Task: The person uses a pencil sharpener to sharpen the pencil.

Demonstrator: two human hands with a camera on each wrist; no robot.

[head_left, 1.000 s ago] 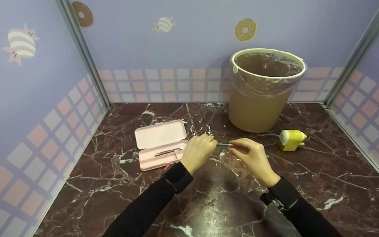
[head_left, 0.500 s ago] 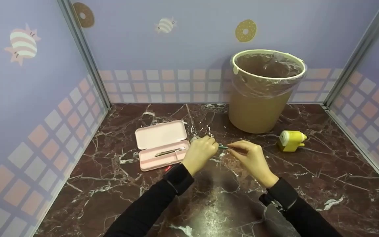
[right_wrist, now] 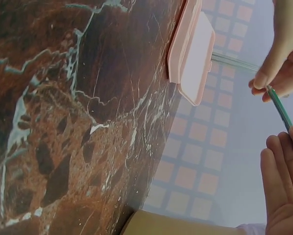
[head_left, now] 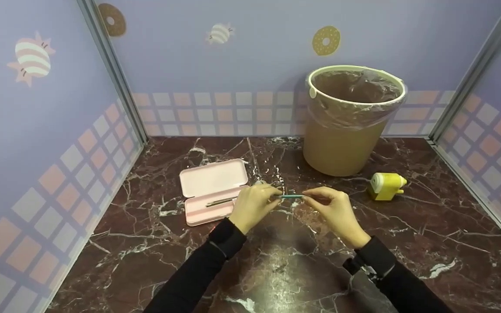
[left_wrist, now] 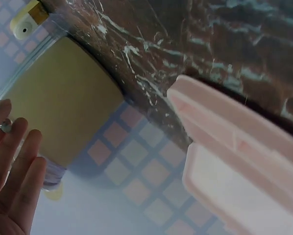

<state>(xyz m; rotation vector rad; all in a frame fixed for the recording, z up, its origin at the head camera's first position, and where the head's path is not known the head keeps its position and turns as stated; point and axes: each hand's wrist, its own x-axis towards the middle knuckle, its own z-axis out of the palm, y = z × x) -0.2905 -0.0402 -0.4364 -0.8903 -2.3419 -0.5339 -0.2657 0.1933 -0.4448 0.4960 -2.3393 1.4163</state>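
Note:
A thin green pencil (head_left: 292, 196) is held level between the two hands, above the dark marble table. My left hand (head_left: 257, 204) pinches its left end between thumb and fingertips. My right hand (head_left: 331, 208) grips the other end; in the right wrist view the green shaft (right_wrist: 281, 108) runs between both hands, with a pale tip at the far fingers. The left wrist view shows a small shiny bit (left_wrist: 6, 126) at the left thumb and forefinger, the other fingers extended. Behind the left hand lies an open pink pencil case (head_left: 213, 179) with thin dark sticks (head_left: 222, 201) inside.
A tan bin (head_left: 337, 148) with a clear plastic liner stands at the back right. To its front right sits a yellow pencil sharpener (head_left: 387, 187) with a white round face. White flecks (head_left: 278, 176) are scattered behind the hands. Patterned walls close off the back and sides.
My left hand has turned and drawn slightly left, so its thumb shows and more of the pencil is exposed. My right hand has stayed nearly in place.

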